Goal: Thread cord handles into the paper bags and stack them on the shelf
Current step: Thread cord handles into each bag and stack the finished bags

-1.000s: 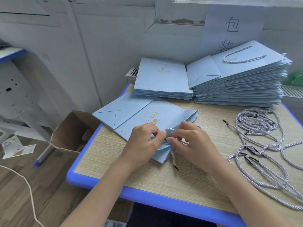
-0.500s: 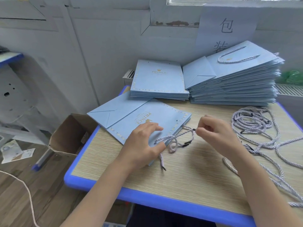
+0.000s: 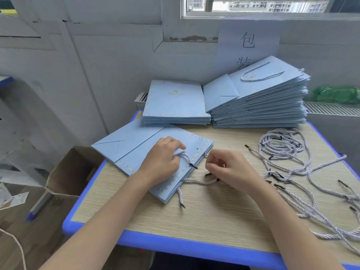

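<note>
Since half a second ago our right hand (image 3: pixel 229 168) has come back toward the bag mouth, and our left hand (image 3: pixel 163 162) has slid up on the bag and taken the cord. Now our left hand presses the paper bag (image 3: pixel 155 151) flat and pinches a short piece of cord (image 3: pixel 185 157) between thumb and finger; its black tip (image 3: pixel 193 166) points to 4 o'clock. Our right hand has the fingers curled near the edge of the bag, but we cannot tell if it really holds a cord end or nothing. At 6 o'clock from the grip a second cord (image 3: pixel 200 181) comes out of the bag mouth and lies on the table (image 3: pixel 194 221). We judge the risk is this: if the left pinch slips, the short end can fall back through the hole (image 3: pixel 197 148). Also, pulling too hard may tear the paper at the hole. At 3 o'clock the loose cords (image 3: pixel 288 152) lie tangled, so the next one may drag others. At 12 o'clock the finished stack (image 3: pixel 259 106) leans a little.
</note>
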Tool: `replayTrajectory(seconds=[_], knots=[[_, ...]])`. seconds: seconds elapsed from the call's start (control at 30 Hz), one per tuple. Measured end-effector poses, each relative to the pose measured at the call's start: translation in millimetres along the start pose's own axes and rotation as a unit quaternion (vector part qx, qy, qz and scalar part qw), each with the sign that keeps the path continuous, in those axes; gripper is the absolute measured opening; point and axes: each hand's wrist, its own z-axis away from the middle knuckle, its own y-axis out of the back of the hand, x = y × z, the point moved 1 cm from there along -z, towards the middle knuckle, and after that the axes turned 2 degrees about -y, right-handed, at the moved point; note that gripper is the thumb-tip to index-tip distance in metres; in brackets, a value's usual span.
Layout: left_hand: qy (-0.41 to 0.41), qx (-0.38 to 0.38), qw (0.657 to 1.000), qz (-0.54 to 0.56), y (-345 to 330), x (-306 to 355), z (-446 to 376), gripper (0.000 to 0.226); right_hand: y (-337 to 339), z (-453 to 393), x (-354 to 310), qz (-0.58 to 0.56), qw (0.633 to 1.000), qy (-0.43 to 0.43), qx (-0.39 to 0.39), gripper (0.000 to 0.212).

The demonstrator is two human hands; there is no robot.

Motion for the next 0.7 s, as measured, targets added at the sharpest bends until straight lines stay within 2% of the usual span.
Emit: replayTrajectory(seconds=[0.1,0.17,0.23,0.33,0.4,0.47,0.6,0.7], knots=[[-0.003,0.009,1.000,0.011,-7.8,1.5,-0.5,0.027,-2.5,-1.6,1.5,0.007,1.000,0.008,0.010,0.013],[-0.009,0.011,1.000,0.010,-11.7,1.1,1.1,0.028,-5.4,-2.6,2.6,0.003,1.000,0.016,0.010,0.011],[-0.012,0.010,1.000,0.008,-12.6,0.3,2.3,0.029,-11.1,-3.3,3.3,0.012,1.000,0.021,0.009,0.019],[-0.012,0.010,1.000,0.010,-9.9,-0.4,5.2,0.030,-16.1,-4.6,0.2,0.025,0.998,0.053,0.033,0.015],[-0.016,0.008,1.000,0.015,-8.6,0.2,9.3,0.044,-15.0,-6.8,0.2,0.024,0.995,0.077,0.066,0.011],[-0.030,0.002,0.999,0.011,-9.0,3.0,14.3,0.061,-9.3,-8.0,1.7,0.029,0.993,0.066,0.096,0.008],[-0.079,0.009,0.997,-0.007,-13.9,11.7,22.6,0.066,0.6,-8.6,4.1,0.038,0.990,0.029,0.134,0.007],[-0.090,-0.006,0.996,-0.028,-16.7,16.5,26.0,0.079,1.8,-8.1,6.1,0.021,0.990,0.010,0.137,0.003]])
